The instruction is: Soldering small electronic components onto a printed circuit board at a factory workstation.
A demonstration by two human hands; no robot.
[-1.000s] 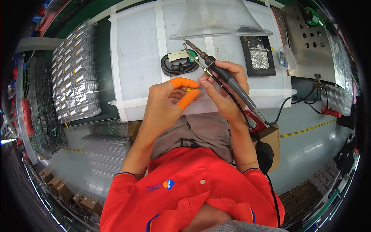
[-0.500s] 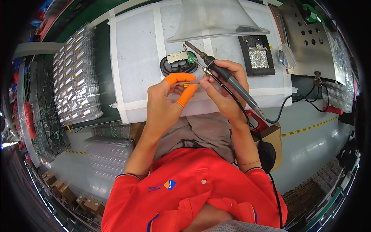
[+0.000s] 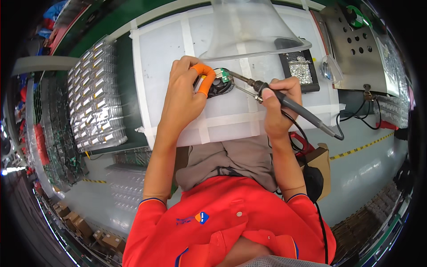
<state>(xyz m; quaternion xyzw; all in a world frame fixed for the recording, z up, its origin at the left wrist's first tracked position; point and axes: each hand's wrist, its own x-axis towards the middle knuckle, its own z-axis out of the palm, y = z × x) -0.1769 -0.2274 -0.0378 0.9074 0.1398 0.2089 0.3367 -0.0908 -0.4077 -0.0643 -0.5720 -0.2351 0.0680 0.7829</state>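
Observation:
My left hand, orange finger cots on its thumb and forefinger, pinches a small yellow piece that the fingers mostly hide. It is right beside a black oval housing with a small green circuit board at its top. A grey-handled soldering iron is gripped in my right hand. The iron's tip reaches the board's right edge; whether it touches cannot be made out. A thin metal tube runs along the iron's lower side and ends by the housing.
A clear funnel-shaped hood hangs beyond my hands. At the right are a black tray of silvery scraps and a perforated metal box. Stacked clear trays of parts line the left. The iron's black cable trails right.
Both hands have moved apart and forward from near the table's front edge. The left hand has come to the housing with the yellow piece, and the iron's tip has come down to the board.

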